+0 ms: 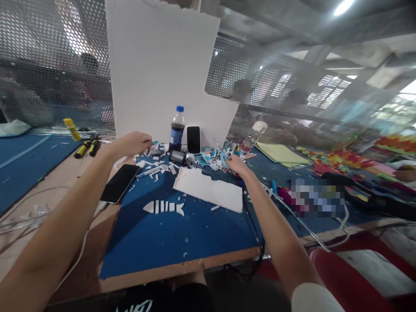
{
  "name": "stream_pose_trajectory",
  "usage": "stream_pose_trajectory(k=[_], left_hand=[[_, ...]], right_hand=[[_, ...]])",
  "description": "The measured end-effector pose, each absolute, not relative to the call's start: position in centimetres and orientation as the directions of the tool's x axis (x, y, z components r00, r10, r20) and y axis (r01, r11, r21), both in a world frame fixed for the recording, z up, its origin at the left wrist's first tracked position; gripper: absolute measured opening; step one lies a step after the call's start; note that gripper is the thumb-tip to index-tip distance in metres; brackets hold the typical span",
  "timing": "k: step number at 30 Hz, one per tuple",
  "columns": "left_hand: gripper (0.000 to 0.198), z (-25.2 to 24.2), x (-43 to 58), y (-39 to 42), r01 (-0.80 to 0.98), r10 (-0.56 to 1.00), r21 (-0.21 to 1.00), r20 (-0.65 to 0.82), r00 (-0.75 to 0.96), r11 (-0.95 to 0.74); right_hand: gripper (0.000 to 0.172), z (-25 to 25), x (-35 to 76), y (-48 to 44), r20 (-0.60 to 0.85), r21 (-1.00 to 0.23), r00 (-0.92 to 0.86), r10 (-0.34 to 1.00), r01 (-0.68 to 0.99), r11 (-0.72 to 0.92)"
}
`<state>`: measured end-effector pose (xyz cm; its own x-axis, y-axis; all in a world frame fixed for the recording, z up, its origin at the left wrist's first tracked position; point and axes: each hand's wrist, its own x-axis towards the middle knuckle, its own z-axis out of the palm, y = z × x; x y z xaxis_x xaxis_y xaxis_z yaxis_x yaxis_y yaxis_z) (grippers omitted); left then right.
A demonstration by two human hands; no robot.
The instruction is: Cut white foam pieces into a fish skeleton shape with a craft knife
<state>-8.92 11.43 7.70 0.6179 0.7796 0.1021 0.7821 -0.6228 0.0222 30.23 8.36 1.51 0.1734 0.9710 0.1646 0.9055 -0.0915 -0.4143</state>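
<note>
My left hand [139, 142] is held over the back left of the blue mat, fingers closed in a pinch. A small teal bit shows at its fingertips, too small to name. At the back right my right hand [236, 164] grips a pair of light-blue-handled scissors [223, 158], their tip pointing up and away. Both hands are beside a heap of white and teal paper scraps [211, 159]. A sheet of white foam board [209, 190] lies between my arms. Nearer to me, white cut pieces [164, 207] are laid out as a fish with a segmented body.
A cola bottle [177, 132] and an upright phone [194, 139] stand before a tall white board [159, 65]. Another phone [120, 183] lies under my left forearm. Pliers [87, 147] and a glue stick [71, 129] are far left; yellow paper [282, 154] is right. Cables cross the right side.
</note>
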Motion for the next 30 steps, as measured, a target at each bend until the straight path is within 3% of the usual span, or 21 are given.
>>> stream_pose_trajectory(k=[6,9,12,17,20,25,30], left_hand=[[0.02,7.8,-9.0,11.2,0.79,0.789,0.064,0.141,0.598,-0.61],[0.023,7.9,-9.0,11.0,0.797,0.801,0.107,0.164,0.575,-0.594],[0.023,7.9,-8.9,10.9,0.809,0.82,0.156,0.202,0.536,-0.567],[0.021,7.9,-8.8,10.5,0.807,0.835,0.241,0.28,0.475,-0.539],[0.021,8.1,-8.8,10.2,0.804,0.842,0.284,0.322,0.434,-0.523],[0.024,8.5,-8.2,9.7,0.796,0.848,0.329,0.353,0.395,-0.508],[0.023,8.5,-7.7,9.5,0.791,0.83,0.301,0.365,0.421,-0.533]], right_hand=[[0.032,2.0,28.1,8.0,0.089,-0.733,0.31,0.947,0.664,-0.149],[0.032,2.0,25.5,6.7,0.013,-0.878,0.166,0.986,0.473,-0.068],[0.056,2.3,22.7,5.0,-0.032,-0.965,-0.093,0.995,0.263,-0.006],[0.07,2.8,19.0,3.3,-0.058,-0.998,-0.538,0.841,0.03,-0.05],[0.069,2.5,17.4,2.6,-0.059,-0.995,-0.687,0.724,-0.019,-0.099],[0.064,1.9,15.7,1.1,-0.048,-0.979,-0.782,0.621,-0.087,-0.185],[0.063,1.8,14.5,1.4,-0.064,-0.969,-0.747,0.662,-0.112,-0.221]])
